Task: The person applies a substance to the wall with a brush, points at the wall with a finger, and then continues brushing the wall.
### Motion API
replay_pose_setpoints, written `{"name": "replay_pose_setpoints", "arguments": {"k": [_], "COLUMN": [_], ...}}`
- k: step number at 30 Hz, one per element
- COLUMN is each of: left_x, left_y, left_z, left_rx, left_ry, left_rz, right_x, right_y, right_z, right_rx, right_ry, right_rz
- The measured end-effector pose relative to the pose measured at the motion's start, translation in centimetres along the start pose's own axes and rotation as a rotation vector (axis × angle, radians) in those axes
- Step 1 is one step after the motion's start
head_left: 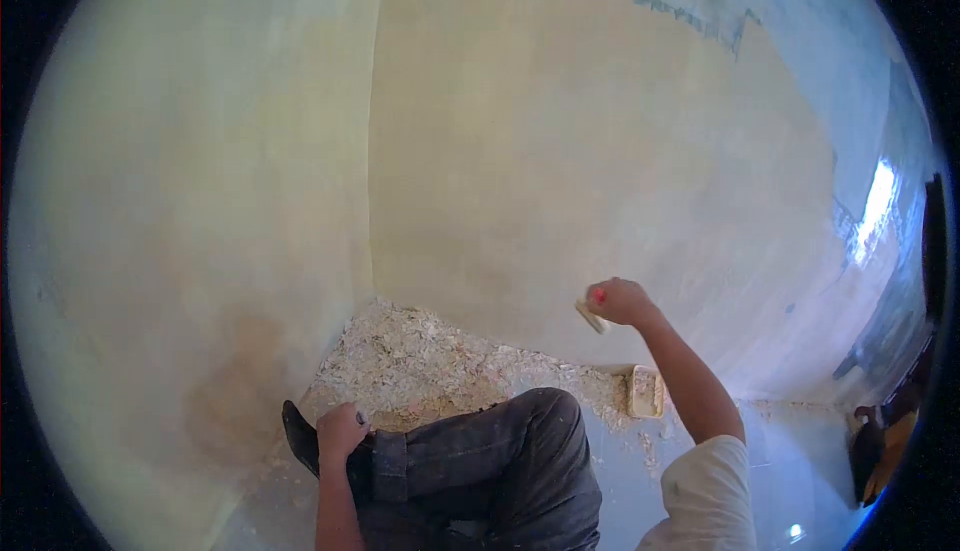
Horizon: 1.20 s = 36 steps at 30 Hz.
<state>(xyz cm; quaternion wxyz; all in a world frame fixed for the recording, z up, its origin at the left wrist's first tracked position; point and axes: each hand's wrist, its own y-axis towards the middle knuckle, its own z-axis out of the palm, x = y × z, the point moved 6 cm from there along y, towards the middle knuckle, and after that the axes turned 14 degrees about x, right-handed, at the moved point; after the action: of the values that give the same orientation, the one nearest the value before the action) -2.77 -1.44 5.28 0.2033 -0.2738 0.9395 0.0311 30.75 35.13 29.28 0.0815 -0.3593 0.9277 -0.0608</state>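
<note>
My right hand [622,301] is closed around a small hand tool [592,317] with a cream-coloured bar-like end and a bit of red at the grip. It is close in front of the beige wall [520,181], low on its surface. My left hand [342,429] is a closed fist beside the black shoe [298,439], near the cuff of my dark trousers. A small grey spot shows at its fingers; I cannot tell what it holds.
Pale flakes and scrapings [420,356] cover the floor along the wall corner. A shallow cream tray [645,394] with residue inside stands by my right forearm. Bluish-grey patches [700,1] mark the upper right wall. Dark and brown items [882,456] lie at the far right.
</note>
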Motion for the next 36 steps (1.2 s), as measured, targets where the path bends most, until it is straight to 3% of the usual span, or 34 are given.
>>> {"name": "replay_pose_setpoints", "arguments": {"k": [2,5,7,8,12,16,22,24,27,30,32,33,35,36], "left_x": [-0.2,0.0,0.4,0.1,0.2,1.1,1.7,2.3,2.0,1.7,1.3,1.0,0.6,0.6], "left_y": [0.0,0.1,0.3,0.2,0.8,1.4,2.0,2.4,2.3,2.3,2.4,2.2,2.1,2.2], "left_z": [-0.1,0.1,0.5,0.4,0.0,0.5,1.6,2.6,2.0,2.1,2.0,1.6,1.6,1.8], "left_rx": [-0.028,0.015,-0.082,-0.081,0.002,0.031,0.059,0.085,0.144,0.198,0.224,0.213,0.209,0.232], "left_ry": [0.015,-0.052,-0.006,-0.006,0.049,0.054,0.062,0.076,0.098,0.113,0.121,0.119,0.107,0.078], "left_rz": [0.002,-0.044,-0.048,-0.043,-0.154,-0.182,-0.151,-0.140,-0.156,-0.158,-0.142,-0.146,-0.150,-0.132], "right_x": [-4.1,-10.4,-13.1,-12.7,-13.7,-13.1,-14.7,-15.3,-16.5,-15.6,-12.9,-12.1,-8.4,-7.1], "right_y": [-1.2,-3.0,-3.9,-5.5,-8.3,-9.3,-4.0,-3.5,-2.6,-5.0,-5.6,-6.1,-5.5,-5.7], "right_z": [0.1,-1.9,-6.4,-10.1,-25.8,-35.8,-39.0,-38.3,-38.3,-41.0,-44.3,-45.7,-47.1,-47.4], "right_rx": [-0.015,-0.252,-0.249,-0.349,-0.853,-1.190,-1.325,-1.395,-1.288,-1.204,-1.094,-1.099,-0.923,-0.918], "right_ry": [0.055,0.181,0.447,0.605,0.754,0.838,0.941,1.003,1.039,0.849,0.312,0.304,-0.292,-0.298], "right_rz": [0.054,0.125,0.140,0.098,-0.323,-0.440,-0.339,-0.396,-0.538,-0.477,-0.339,-0.340,-0.107,-0.109]}}
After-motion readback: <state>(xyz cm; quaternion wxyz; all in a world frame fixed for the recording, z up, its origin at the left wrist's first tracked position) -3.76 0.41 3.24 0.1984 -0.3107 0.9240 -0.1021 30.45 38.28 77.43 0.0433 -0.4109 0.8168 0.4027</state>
